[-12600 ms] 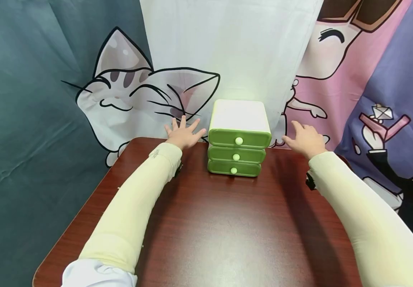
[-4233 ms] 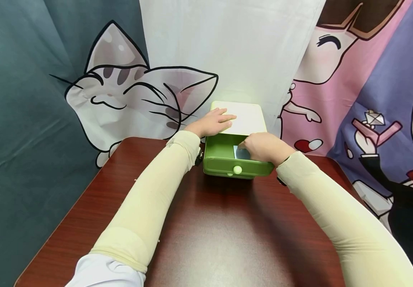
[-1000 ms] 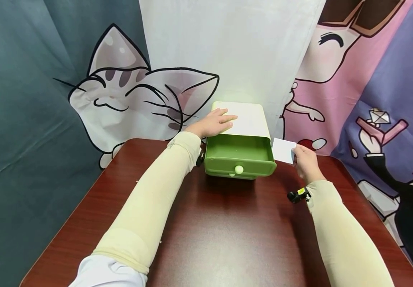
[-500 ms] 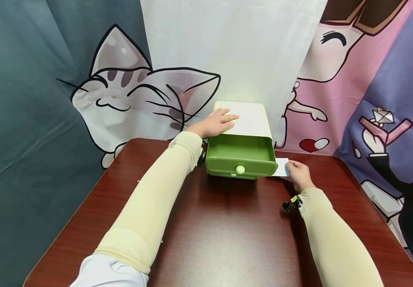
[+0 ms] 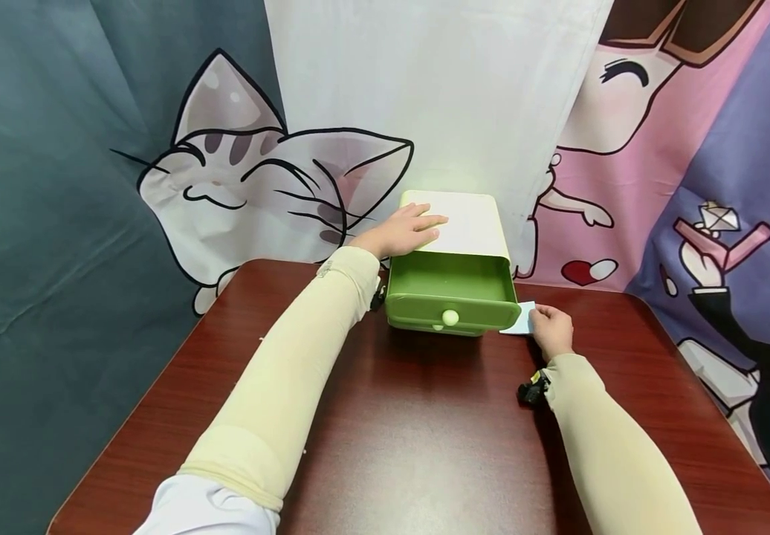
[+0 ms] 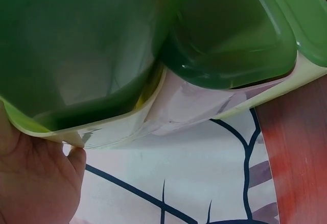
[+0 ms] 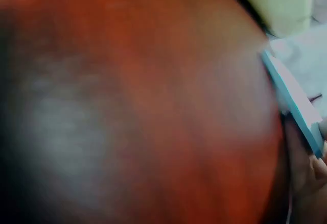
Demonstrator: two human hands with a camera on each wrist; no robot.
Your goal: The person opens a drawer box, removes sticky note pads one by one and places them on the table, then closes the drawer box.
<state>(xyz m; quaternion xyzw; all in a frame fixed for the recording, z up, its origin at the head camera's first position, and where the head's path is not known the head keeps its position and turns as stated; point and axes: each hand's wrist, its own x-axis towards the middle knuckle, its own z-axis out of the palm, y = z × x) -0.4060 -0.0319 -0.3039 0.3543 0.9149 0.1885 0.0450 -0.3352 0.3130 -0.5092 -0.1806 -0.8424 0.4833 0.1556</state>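
A small cabinet with a white top (image 5: 472, 221) and green drawers stands at the back of the table. Its top drawer (image 5: 415, 307) is pulled out, with a bare green floor and a round pale knob (image 5: 450, 318). My left hand (image 5: 401, 232) rests on the cabinet's top, fingers spread. In the left wrist view the thumb (image 6: 76, 160) lies along the cabinet's edge. Right of the drawer, my right hand (image 5: 552, 327) pinches a thin square pale-blue and white note pad (image 5: 520, 319), low over the table. In the right wrist view the pad (image 7: 294, 94) shows edge-on.
The dark red-brown table (image 5: 418, 446) reaches to rounded corners at the back. Behind it hangs a cloth backdrop (image 5: 492, 96) with cartoon figures, close behind the cabinet. A lower drawer's knob (image 5: 438, 328) shows beneath the open drawer.
The note pad was taken from the open drawer and carried right. Over the last second my right hand has lowered it beside the cabinet and drawn slightly closer. My left hand stays on top.
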